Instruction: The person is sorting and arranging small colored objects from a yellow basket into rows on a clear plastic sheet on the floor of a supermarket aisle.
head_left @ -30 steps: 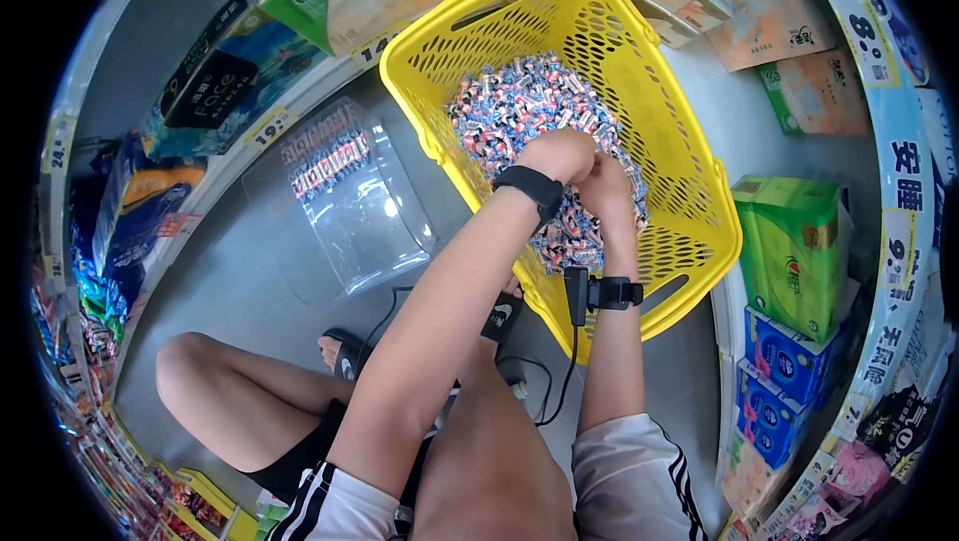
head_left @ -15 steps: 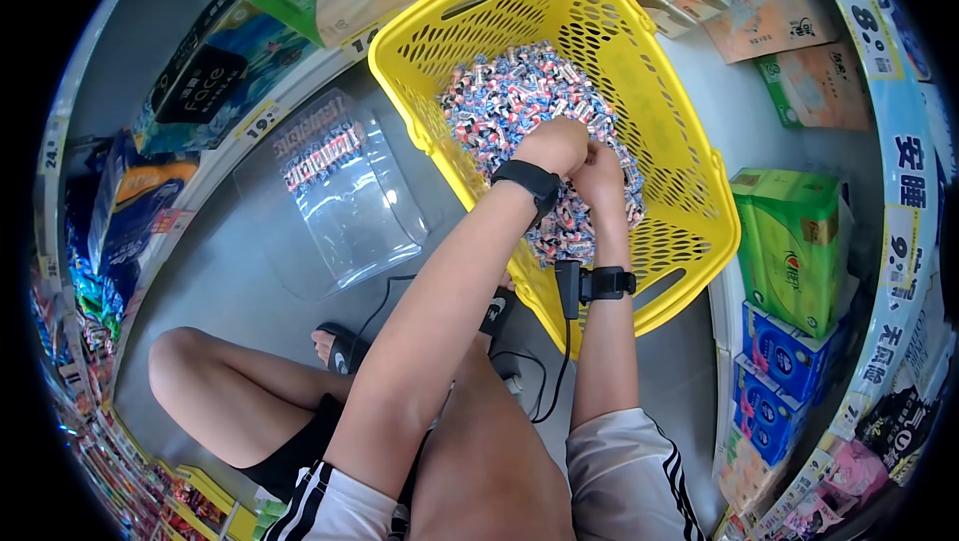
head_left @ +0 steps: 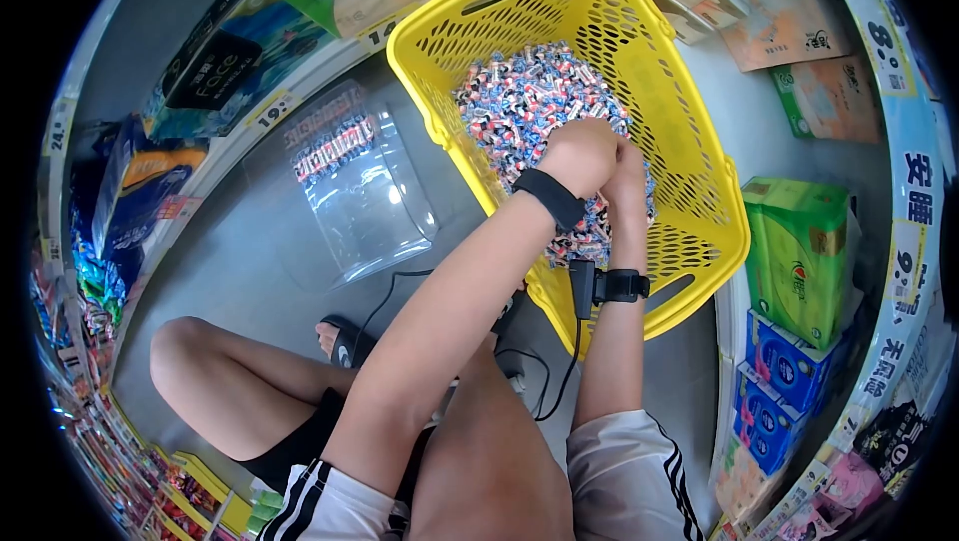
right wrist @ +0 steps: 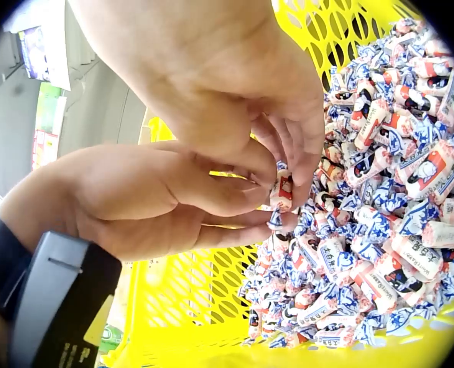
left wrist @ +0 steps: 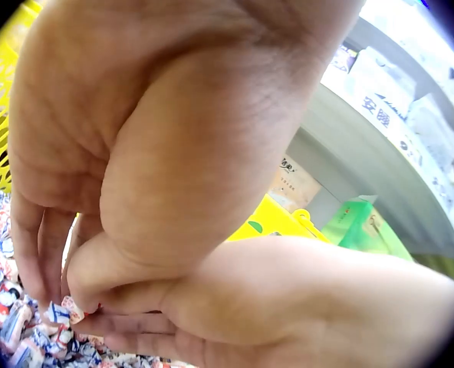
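My left hand [head_left: 579,156] and right hand [head_left: 627,181] meet inside the yellow basket [head_left: 415,91], close over a heap of wrapped candies [head_left: 529,91]. Between them is a single wrapped candy [right wrist: 283,193] with a red and white middle and blue-patterned twisted ends. Right thumb and fingers pinch it from above in the right wrist view, while the left thumb and fingers pinch its lower end. The left wrist view shows the same candy [left wrist: 66,312] at the fingertips. From the head, the backs of the hands hide it.
A clear plastic container [head_left: 365,211] with rows of candies at one end lies on the floor left of the basket. Shelves with green tissue packs [head_left: 799,251] and blue packs [head_left: 784,366] line the right. A black cable [head_left: 547,381] runs by the feet.
Both hands stay together at the candy over the heap, with only slight finger and wrist movement. The head view shifts a little, moving the whole scene slightly in the picture.
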The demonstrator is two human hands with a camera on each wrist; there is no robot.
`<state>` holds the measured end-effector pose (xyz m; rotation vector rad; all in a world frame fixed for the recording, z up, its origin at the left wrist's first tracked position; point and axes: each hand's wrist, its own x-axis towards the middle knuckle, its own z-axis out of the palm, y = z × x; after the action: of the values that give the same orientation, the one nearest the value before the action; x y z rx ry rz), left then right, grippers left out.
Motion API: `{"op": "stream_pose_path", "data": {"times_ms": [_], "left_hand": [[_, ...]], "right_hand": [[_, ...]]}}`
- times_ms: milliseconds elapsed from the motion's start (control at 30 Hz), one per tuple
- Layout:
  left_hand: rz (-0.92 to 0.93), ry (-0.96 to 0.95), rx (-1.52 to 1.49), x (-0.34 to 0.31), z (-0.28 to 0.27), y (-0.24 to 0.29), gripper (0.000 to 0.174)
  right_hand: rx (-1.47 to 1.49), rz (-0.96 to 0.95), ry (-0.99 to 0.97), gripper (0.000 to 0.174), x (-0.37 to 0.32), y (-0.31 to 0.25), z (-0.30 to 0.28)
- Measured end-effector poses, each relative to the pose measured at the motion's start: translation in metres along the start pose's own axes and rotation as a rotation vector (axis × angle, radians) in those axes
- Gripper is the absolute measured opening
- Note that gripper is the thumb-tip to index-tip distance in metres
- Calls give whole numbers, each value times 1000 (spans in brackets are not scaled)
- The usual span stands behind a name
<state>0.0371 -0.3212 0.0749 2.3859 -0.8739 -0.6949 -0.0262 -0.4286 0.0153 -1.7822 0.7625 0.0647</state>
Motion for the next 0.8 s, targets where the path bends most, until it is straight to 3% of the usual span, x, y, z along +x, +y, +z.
{"op": "stream_pose_path", "data": {"times_ms": [67, 200, 300, 400, 533, 800], "left_hand": [[2, 37, 14, -8, -5, 2, 17], [60, 116, -6, -29, -25, 2, 23], [119, 257, 68, -47, -38, 1, 33], [68, 270, 126, -61, -48, 0, 32], [163, 448, 120, -78, -56, -7, 38], [112, 623, 4, -131, -94, -19, 28]], "right_hand": [[29, -43, -2, 32, -2, -5, -2], [216, 60, -66, 38, -17, -38, -4], [294, 26, -130, 38, -20, -47, -4], [328, -11, -176, 37, -29, -62, -2], [363, -68, -225, 34, -38, -78, -2], [314, -209, -255, 39, -72, -141, 24]]}}
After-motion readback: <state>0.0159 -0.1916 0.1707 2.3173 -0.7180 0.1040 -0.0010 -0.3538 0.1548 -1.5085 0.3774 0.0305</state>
